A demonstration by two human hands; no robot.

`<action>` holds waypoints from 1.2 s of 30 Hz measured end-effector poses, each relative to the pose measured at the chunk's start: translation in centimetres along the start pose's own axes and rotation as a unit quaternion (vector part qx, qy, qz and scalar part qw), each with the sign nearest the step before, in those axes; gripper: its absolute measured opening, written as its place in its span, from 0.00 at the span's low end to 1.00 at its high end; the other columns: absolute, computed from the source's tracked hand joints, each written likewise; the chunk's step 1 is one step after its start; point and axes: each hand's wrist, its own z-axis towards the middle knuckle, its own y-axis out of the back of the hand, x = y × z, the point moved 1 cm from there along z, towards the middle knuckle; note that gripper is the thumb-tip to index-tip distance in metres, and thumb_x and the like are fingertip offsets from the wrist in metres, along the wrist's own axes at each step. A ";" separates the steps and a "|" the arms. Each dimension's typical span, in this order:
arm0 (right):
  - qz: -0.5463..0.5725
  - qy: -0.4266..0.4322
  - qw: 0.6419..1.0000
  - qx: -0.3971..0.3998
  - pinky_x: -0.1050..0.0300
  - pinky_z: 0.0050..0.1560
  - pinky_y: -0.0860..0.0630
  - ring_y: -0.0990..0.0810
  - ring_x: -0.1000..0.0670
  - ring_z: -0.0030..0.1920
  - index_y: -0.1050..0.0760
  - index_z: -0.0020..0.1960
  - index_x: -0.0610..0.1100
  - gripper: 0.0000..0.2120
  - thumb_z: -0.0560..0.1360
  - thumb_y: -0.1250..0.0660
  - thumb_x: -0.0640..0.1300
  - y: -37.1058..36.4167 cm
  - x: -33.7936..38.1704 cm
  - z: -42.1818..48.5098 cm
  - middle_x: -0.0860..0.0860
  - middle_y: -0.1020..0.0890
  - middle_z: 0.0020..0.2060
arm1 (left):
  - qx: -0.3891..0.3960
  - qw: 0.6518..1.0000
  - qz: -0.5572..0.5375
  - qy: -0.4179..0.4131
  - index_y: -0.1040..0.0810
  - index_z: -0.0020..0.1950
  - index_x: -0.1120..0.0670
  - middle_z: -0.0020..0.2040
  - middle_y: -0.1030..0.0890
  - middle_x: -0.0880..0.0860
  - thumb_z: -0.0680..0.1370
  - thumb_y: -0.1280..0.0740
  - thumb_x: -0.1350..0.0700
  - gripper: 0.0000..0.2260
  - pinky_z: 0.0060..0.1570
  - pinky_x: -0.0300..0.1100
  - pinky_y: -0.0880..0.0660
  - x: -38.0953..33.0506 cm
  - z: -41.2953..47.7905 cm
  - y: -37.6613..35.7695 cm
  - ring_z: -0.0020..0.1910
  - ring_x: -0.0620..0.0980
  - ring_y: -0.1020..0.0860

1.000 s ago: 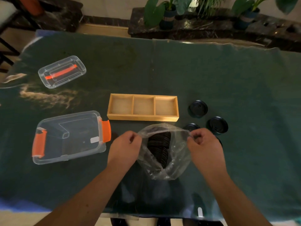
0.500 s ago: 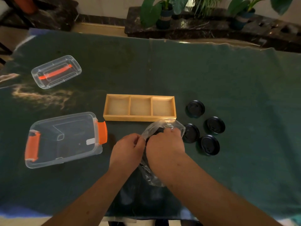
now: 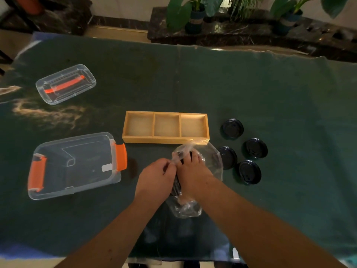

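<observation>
A clear plastic bag [image 3: 213,165] holding a stack of black cup lids [image 3: 176,186] lies on the green cloth just in front of a wooden three-compartment tray [image 3: 166,140]. My left hand [image 3: 156,178] pinches the bag's left edge at its mouth. My right hand [image 3: 193,171] is pushed into the mouth, its fingers over the lids and partly veiled by plastic. Whether they grip a lid cannot be told. Several loose black lids [image 3: 250,172] lie to the right of the bag.
A clear box with orange latches [image 3: 75,165] stands at the left, its lid with an orange handle [image 3: 65,84] lying farther back. Potted plants [image 3: 193,14] on a dark ledge line the far side beyond the table.
My right hand let go of the bag's right edge and went into the mouth. The mouth, stretched wide before, has collapsed around that hand. My left hand keeps its pinch.
</observation>
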 end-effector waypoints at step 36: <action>0.878 -0.041 0.476 0.007 0.34 0.67 0.21 0.14 0.36 0.61 0.23 0.69 0.41 0.28 0.71 0.21 0.44 -6.4 -2.8 -2.0 0.40 0.12 0.58 | 0.040 0.969 -0.198 0.141 0.19 0.44 0.54 0.42 0.14 0.54 0.84 0.31 0.51 0.10 0.45 0.51 0.21 4.1 0.6 0.1 0.42 0.53 0.18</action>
